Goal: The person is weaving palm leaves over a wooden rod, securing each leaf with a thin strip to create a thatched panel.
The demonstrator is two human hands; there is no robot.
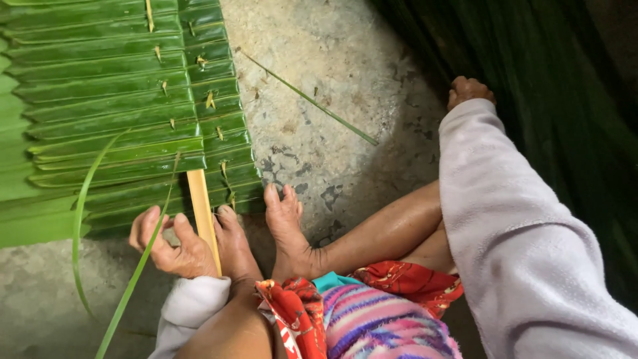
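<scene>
A: Left hand [174, 244]?
B: Fingers clenched on a thin green leaf strip [136, 272], right by the wooden slat [203, 216], near edge of the leaf panel [113, 100] on the floor [332, 80].
A: Right hand [468, 90]?
B: Far right, at the dark leaf pile [551, 100]. Grip: can't tell.

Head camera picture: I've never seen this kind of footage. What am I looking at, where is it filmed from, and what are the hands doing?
The camera sits on a person's head, looking down at their lap and bare feet on a concrete floor. The left hand grips a wooden slat with a thin green leaf strip running past it. The slat runs under a panel of folded green leaves pinned with small sticks. The right hand, in a pale sleeve, reaches toward a dark heap of leaves; what it holds is hidden.
</scene>
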